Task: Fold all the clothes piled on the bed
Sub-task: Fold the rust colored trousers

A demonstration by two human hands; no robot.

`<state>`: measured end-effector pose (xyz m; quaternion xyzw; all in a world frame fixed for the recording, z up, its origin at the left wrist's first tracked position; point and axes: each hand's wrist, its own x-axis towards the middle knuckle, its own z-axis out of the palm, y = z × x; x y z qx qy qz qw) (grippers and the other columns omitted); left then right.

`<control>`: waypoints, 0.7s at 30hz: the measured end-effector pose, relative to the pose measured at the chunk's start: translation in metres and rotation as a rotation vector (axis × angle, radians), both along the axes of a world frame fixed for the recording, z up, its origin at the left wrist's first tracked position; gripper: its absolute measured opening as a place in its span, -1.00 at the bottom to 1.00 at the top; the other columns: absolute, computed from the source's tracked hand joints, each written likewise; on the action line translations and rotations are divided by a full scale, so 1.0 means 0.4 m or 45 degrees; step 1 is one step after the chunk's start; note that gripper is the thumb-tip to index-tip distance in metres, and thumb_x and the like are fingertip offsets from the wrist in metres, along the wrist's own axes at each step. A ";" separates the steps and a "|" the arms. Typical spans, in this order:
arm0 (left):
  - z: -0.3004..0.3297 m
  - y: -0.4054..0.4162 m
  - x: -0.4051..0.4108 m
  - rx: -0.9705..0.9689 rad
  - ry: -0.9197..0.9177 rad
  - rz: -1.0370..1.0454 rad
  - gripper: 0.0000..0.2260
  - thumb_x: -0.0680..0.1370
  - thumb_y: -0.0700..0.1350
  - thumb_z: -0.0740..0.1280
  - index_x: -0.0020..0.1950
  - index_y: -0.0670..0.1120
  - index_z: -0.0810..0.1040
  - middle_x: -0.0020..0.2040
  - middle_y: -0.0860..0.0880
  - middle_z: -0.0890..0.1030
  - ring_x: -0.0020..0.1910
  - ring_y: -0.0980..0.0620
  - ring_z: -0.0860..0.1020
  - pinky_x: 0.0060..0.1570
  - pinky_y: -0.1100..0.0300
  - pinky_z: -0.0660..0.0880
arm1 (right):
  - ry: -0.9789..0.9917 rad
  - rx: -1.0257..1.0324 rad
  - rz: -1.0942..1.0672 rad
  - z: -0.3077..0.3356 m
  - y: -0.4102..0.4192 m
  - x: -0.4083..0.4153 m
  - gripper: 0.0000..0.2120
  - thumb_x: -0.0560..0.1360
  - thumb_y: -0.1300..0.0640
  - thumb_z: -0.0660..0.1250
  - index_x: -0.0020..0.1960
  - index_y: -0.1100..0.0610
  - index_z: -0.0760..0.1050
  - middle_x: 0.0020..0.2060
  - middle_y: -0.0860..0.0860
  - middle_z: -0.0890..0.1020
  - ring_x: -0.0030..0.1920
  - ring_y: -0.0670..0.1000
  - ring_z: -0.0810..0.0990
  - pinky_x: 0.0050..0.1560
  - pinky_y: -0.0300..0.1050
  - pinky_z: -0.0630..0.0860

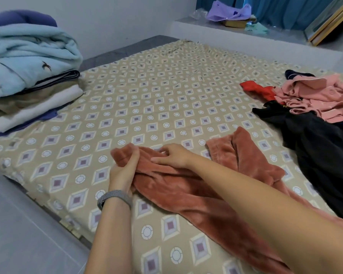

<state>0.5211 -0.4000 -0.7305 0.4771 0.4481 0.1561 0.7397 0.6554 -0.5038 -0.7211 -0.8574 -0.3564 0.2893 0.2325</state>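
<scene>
Hands work low in the middle of the frame: the left hand (125, 167) grips one end of the fuzzy rust-red garment (186, 186) on the bed (127, 91), while the right hand (174, 156) pinches it nearby, probably to straighten it for folding.

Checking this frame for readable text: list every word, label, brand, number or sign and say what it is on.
None can be read in this frame.
Wristband on the left hand: no display or lettering visible.
Light blue blanket: small dark bird shapes only, no writing.
Bedsheet: diamond and circle pattern, no text.
Rust fleece garment, held by the left hand and pinched by the right hand: no tag visible.
</scene>
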 end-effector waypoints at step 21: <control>-0.033 -0.073 0.031 1.553 0.176 -0.571 -0.88 0.45 -0.03 0.47 -0.03 0.11 0.65 0.04 0.12 0.62 0.18 -0.05 0.45 0.16 0.08 0.30 | -0.728 0.162 -0.160 0.016 -0.330 -0.184 -0.87 0.45 0.04 0.42 -0.07 0.00 0.49 -0.15 -0.12 0.56 -0.10 -0.01 0.57 -0.17 -0.07 0.49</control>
